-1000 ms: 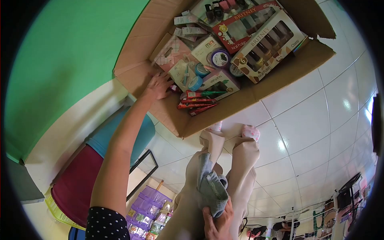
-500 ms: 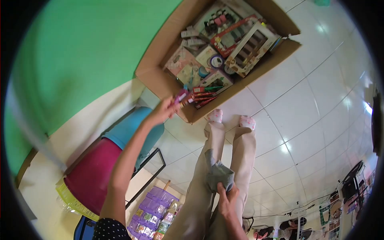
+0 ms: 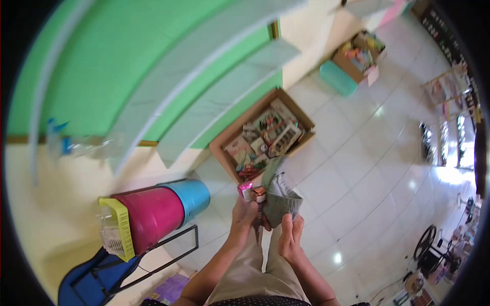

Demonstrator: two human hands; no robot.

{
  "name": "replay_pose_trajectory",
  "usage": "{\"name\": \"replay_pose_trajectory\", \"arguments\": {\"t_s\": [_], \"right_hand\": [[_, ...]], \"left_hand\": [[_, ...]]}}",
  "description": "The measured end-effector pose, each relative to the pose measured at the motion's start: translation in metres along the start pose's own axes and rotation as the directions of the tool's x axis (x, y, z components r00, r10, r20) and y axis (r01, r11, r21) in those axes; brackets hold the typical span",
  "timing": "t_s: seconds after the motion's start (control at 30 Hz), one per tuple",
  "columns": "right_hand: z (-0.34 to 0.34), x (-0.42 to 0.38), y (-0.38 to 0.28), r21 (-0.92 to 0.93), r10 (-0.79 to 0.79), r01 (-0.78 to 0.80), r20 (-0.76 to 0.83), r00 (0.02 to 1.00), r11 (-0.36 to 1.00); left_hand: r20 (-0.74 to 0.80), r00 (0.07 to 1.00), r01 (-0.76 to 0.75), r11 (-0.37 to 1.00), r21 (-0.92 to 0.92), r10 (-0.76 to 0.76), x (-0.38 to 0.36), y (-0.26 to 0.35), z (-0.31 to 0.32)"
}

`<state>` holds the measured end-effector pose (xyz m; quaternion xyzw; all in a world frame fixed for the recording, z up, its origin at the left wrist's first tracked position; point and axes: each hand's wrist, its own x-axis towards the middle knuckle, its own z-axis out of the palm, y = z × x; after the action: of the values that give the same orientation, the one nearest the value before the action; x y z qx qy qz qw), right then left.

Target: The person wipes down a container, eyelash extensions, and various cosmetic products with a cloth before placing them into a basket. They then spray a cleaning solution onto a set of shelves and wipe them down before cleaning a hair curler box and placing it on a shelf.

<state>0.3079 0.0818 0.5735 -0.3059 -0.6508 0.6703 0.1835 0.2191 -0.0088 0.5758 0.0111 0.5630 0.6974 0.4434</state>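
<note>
My left hand point(image 3: 247, 213) is closed around small packets point(image 3: 246, 191), one with a shiny pink end and one orange-brown. Right beside them, my right hand point(image 3: 291, 237) pinches the edge of a grey-green cloth point(image 3: 280, 206), which hangs partly open like a pouch with something pale and striped at its opening. Beyond the hands, an open cardboard box point(image 3: 227, 159) on the floor holds boxed cosmetics and red packets.
A pink bin point(image 3: 153, 208) and a blue bin point(image 3: 193, 200) lie at the left, near a yellow basket point(image 3: 121, 229) and a black metal frame point(image 3: 173, 239). Glass shelves point(image 3: 229, 86) line the green wall. Another filled carton point(image 3: 349, 66) stands farther back beside a teal crate point(image 3: 338, 79).
My left hand has come back from the cardboard box with packets in it, to beside the cloth. The cloth is now raised and more open. The view has tilted up and widened.
</note>
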Motion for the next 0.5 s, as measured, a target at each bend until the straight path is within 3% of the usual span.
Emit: {"name": "replay_pose_trajectory", "arguments": {"t_s": [0.03,0.1,0.17,0.23,0.3,0.33,0.4,0.43,0.47,0.5], "right_hand": [[-0.003,-0.006,-0.025,0.082,0.094,-0.096,0.025,0.995,0.992],[-0.007,-0.010,-0.054,0.087,0.032,-0.038,0.068,0.997,0.996],[-0.015,-0.004,-0.097,-0.067,-0.301,0.303,0.035,0.953,0.951],[-0.016,-0.011,-0.136,0.016,-0.102,0.102,0.019,0.995,0.995],[-0.002,-0.013,-0.168,0.286,-0.132,0.136,-0.031,0.991,0.948],[0.004,-0.017,-0.181,0.294,-0.175,0.163,0.014,0.985,0.942],[0.017,-0.029,-0.198,0.018,-0.348,0.348,0.114,0.931,0.937],[0.028,-0.034,-0.200,0.036,-0.376,0.376,0.162,0.912,0.926],[0.041,-0.040,-0.197,-0.137,-0.566,0.606,0.248,0.787,0.783],[0.053,-0.048,-0.195,-0.273,-0.702,0.787,0.357,0.617,0.553]], "left_hand": [[-0.013,1.000,-0.018,0.999,-0.050,0.018,-0.015,0.015,0.007],[-0.039,0.991,-0.133,0.989,-0.058,0.131,-0.044,0.044,0.019],[-0.069,0.976,-0.217,0.949,-0.230,0.206,-0.068,0.069,0.028],[-0.109,0.951,-0.308,0.915,-0.261,0.289,-0.094,0.090,0.033],[-0.226,0.909,-0.404,0.877,-0.259,0.352,-0.115,0.104,0.029],[-0.258,0.864,-0.491,0.837,-0.242,0.432,-0.124,0.105,0.024],[-0.389,0.765,-0.611,0.769,-0.186,0.514,-0.141,0.115,0.027],[-0.484,0.687,-0.669,0.732,-0.130,0.542,-0.148,0.120,0.025],[-0.424,0.665,-0.715,0.689,-0.120,0.615,-0.157,0.119,0.020],[-0.457,0.629,-0.743,0.660,-0.113,0.629,-0.163,0.121,0.020]]}}
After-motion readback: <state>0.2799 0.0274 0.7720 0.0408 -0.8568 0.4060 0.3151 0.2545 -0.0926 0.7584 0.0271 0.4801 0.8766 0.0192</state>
